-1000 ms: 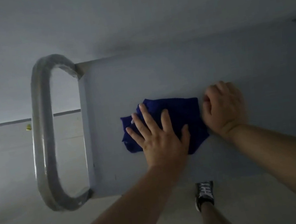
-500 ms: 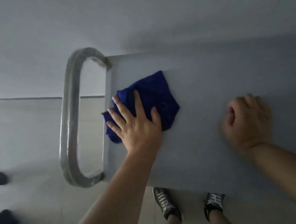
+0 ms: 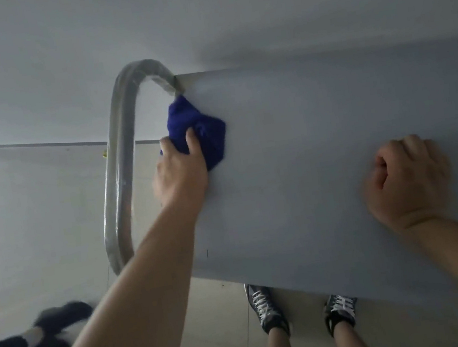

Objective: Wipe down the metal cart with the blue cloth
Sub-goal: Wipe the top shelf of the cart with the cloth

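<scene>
Left of centre the cloth (image 3: 200, 131) is deep royal blue, the cart top (image 3: 309, 161) filling the right is plain matte blue-grey, its handle (image 3: 121, 174) is glossy silver, and along the bottom edge dark sneakers (image 3: 264, 307) carry white laces over a pale beige floor (image 3: 37, 231).

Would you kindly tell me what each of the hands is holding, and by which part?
The left hand grips the bunched blue cloth by its near end, at the left edge of the cart. The right hand holds nothing.

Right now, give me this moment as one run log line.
phase: wiping cart edge | left hand: grips bunched blue cloth at left edge of cart top, beside handle | right hand: empty fist on cart top
</scene>
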### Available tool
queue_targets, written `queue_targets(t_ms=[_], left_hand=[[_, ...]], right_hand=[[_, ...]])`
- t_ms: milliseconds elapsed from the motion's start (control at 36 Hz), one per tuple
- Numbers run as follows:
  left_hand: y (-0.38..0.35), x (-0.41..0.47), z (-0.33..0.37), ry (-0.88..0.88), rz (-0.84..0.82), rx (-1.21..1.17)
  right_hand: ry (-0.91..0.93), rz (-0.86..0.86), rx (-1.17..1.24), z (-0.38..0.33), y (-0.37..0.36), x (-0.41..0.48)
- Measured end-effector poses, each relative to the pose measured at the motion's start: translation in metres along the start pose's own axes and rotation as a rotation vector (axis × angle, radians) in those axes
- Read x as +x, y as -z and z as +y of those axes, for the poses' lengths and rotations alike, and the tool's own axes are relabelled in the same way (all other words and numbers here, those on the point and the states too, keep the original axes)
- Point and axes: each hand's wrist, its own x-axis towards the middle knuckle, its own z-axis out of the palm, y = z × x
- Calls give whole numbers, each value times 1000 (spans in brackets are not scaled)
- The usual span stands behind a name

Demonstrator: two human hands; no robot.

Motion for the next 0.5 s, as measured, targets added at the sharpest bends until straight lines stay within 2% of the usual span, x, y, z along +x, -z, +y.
queue_targets(t_ms=[111,222,333,500], left_hand=[[9,48,37,8,-60,-187],[7,55,41,-24,-55,-245],[5,23,7,-10,-57,-256],[2,-58,-91,66,-66,-180]], right_hand=[[-29,3,-21,0,-3,-1],[-2,17,-27,1,-3,-1],[-6,1,-8,0,-1,-1],[23,15,14,-2,2,-1]])
